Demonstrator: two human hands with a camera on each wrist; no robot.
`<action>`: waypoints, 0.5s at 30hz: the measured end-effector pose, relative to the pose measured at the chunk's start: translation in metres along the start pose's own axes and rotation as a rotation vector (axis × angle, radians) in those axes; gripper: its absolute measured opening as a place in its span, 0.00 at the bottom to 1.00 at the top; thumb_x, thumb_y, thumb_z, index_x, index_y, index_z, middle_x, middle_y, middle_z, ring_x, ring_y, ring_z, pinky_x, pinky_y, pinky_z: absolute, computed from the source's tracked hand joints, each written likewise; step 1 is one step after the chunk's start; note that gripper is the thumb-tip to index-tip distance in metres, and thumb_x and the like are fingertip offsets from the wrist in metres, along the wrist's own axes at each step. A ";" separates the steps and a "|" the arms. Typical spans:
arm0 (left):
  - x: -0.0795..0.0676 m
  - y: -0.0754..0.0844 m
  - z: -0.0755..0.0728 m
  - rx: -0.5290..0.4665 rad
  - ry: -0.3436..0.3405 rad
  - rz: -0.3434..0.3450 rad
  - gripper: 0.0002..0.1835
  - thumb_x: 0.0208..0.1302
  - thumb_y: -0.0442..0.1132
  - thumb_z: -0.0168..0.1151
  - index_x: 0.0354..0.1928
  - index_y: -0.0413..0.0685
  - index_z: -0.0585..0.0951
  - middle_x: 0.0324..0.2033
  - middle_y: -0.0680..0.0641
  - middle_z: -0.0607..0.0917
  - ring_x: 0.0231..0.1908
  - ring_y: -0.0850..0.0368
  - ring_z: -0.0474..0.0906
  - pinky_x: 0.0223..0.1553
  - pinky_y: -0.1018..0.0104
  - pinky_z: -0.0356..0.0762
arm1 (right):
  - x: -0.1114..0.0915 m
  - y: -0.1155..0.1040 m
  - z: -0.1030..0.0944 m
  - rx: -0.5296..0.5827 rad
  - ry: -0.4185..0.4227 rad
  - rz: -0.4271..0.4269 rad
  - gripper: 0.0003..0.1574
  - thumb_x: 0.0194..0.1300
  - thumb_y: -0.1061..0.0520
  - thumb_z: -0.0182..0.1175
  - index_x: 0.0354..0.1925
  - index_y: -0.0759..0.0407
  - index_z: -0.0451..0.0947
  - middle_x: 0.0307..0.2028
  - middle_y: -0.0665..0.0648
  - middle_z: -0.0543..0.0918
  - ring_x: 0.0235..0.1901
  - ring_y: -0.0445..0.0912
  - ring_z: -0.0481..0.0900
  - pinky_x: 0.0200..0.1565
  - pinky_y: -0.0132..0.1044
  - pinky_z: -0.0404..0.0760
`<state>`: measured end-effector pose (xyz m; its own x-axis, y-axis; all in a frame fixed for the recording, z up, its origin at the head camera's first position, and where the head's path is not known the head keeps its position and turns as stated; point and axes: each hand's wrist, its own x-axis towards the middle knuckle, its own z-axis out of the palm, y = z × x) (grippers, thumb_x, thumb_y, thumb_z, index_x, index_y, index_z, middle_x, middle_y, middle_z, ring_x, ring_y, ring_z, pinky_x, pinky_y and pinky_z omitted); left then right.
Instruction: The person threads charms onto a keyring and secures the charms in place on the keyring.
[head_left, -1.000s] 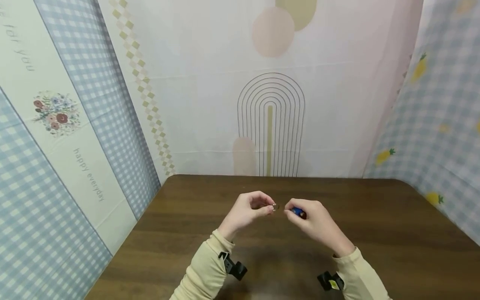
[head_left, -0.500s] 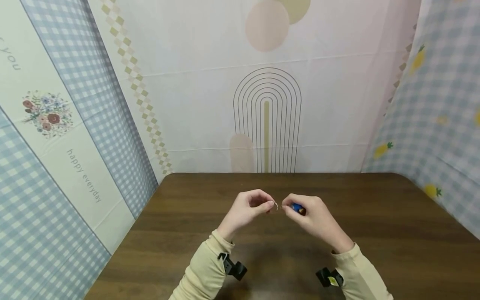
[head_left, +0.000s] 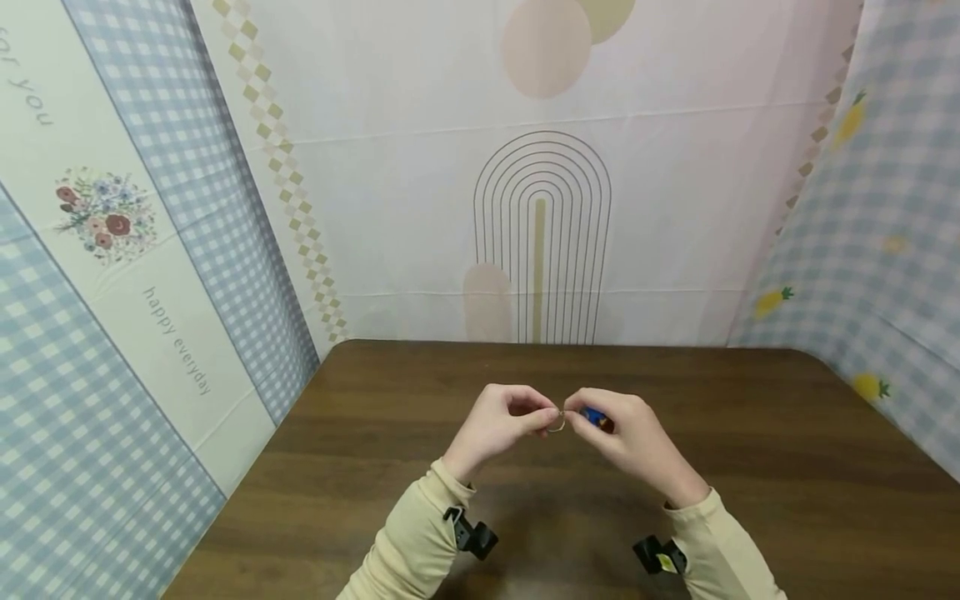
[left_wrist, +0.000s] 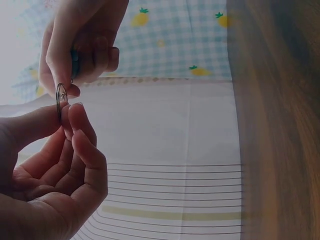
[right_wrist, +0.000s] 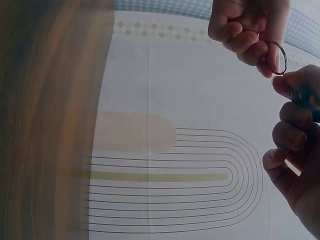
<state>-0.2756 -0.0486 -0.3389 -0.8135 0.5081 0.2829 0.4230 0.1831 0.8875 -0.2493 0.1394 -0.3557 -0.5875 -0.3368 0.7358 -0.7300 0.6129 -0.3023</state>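
1 metal ring: my left hand is pinching it between thumb and forefinger. 1 small blue object, partly hidden: my right hand is holding it within curled fingers, those fingertips sitting just beside the ring; I cannot tell whether they are touching it. 2 beige sleeves, each bearing 1 black wrist device, are trailing behind my fingers. 1 brown table is lying beneath them. Beyond my fingertips, 1 white patterned cloth is hanging.

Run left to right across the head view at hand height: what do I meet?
Checked cloth with lettering → left hand → thin metal ring → right hand → pineapple-print cloth.
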 end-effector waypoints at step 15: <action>0.005 -0.003 0.002 0.029 0.010 0.041 0.06 0.56 0.36 0.61 0.33 0.40 0.82 0.25 0.38 0.84 0.24 0.58 0.80 0.28 0.71 0.78 | -0.001 0.009 0.002 -0.053 0.005 -0.013 0.10 0.52 0.62 0.63 0.29 0.46 0.77 0.25 0.38 0.77 0.22 0.29 0.69 0.25 0.17 0.67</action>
<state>-0.2802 -0.0447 -0.3405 -0.7992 0.5071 0.3227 0.4672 0.1862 0.8643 -0.2559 0.1434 -0.3605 -0.5763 -0.3410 0.7427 -0.7178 0.6457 -0.2605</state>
